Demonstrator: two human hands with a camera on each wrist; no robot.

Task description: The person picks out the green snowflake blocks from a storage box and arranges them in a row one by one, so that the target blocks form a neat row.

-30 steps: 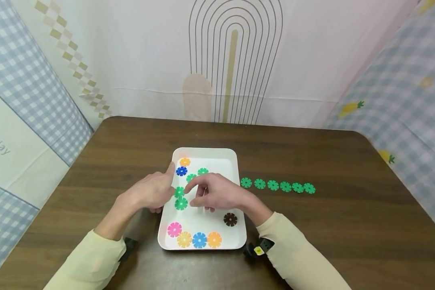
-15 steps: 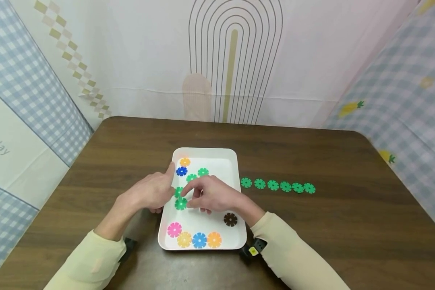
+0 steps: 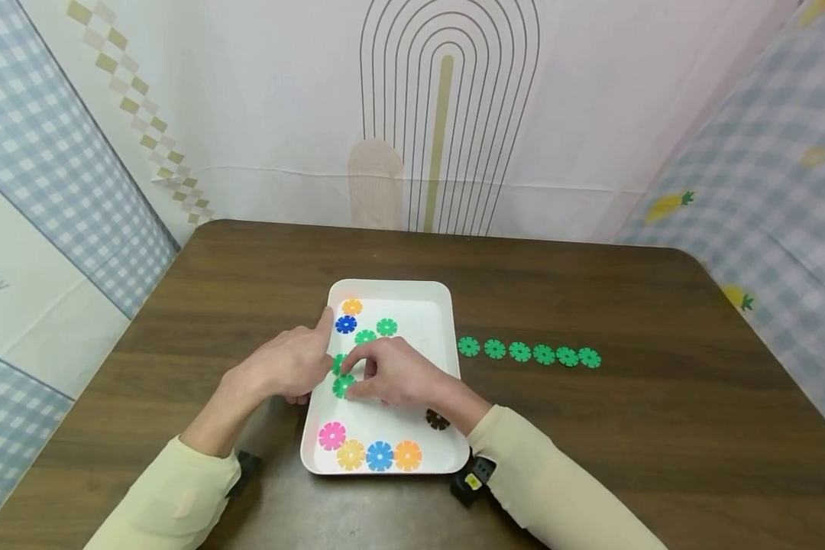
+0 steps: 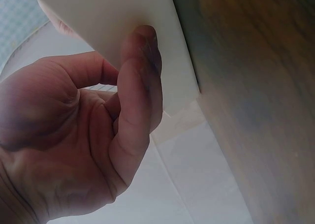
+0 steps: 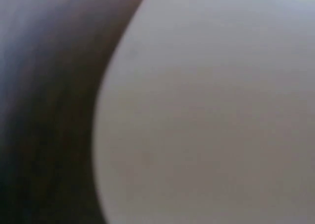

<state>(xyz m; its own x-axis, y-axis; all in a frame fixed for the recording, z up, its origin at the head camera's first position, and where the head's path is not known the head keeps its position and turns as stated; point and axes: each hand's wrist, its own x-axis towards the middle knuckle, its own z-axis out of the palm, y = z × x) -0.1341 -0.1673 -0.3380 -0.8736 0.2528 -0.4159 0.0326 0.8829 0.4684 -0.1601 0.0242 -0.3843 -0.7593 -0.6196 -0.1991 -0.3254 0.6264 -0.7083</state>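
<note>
In the head view, my left hand (image 3: 287, 359) grips the left rim of a white tray (image 3: 422, 302), thumb along the edge. In the left wrist view, the curled fingers (image 4: 133, 111) press against the tray's outer side (image 4: 172, 81). My right hand (image 3: 402, 373) is over the tray, index finger and thumb pinching a notched green snowflake disc (image 3: 341, 387) near the left side. Just above that disc lies another green disc (image 3: 338, 362), partly covered by the index finger. The right wrist view is blurred, showing mostly a pale curved surface.
Two more green discs (image 3: 386, 327) lie further up the tray. Orange and blue discs (image 3: 346, 325) sit at its top left. Pink, yellow, blue and orange discs (image 3: 380, 456) line the bottom; a brown disc (image 3: 437, 419) is beneath the right wrist. Several green discs (image 3: 519, 351) form a row on the table.
My right hand has moved left and slightly down, its index finger and thumb coming onto the lower green disc. The left hand holds its place on the tray.
</note>
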